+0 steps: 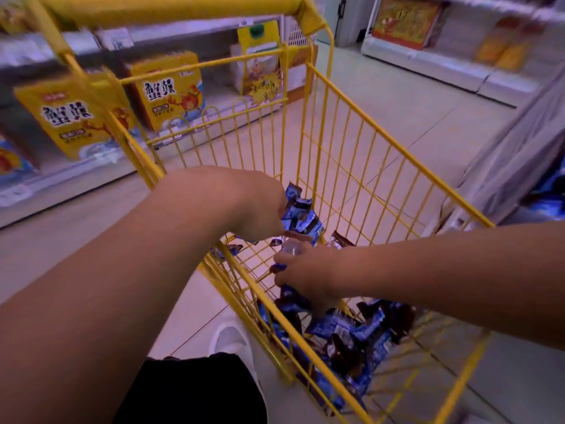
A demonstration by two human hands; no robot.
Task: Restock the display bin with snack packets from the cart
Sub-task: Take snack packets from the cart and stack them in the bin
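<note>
Left hand (260,209): closed round a bunch of blue snack packets (301,217), raised above the cart floor.
Right hand (305,275): closed on packets in the heap.
Yellow wire cart (360,130): remaining packets heaped at near end.

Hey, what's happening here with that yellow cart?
A person is reaching into a yellow wire cart in a shop aisle. The left hand grips a bunch of blue snack packets, lifted above the cart floor. The right hand gathers more packets from the pile lying in the cart.
</note>
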